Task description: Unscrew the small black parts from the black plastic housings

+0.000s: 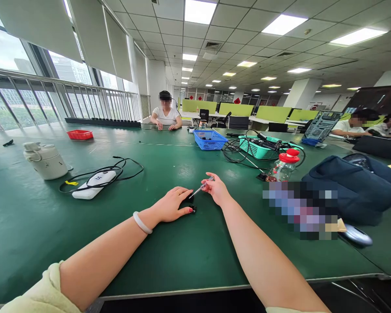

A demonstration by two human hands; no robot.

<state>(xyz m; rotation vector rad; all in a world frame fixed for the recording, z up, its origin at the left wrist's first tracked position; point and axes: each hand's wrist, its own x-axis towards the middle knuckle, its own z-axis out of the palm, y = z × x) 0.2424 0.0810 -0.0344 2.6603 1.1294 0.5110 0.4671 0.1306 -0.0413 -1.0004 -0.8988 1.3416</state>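
My right hand (215, 189) grips a small screwdriver (199, 189) by its handle, with the thin metal shaft slanting down to the left. Its tip reaches a small black part (190, 199) lying on the green table. My left hand (171, 204), with a white band at the wrist, steadies that part between fingers and thumb; the fingers cover some of it. Beside the left thumb is another small black piece (193, 209), possibly joined to the first; I cannot tell.
On the left are a white bottle (47, 161) and a white power bank (94, 184) with a black cable. Beyond stand a red tray (80, 134), a blue basket (210, 140) and a green basket (259, 150) of cables. A red-lidded jar (284, 166) and dark bag (355, 187) are right. People sit farther off.
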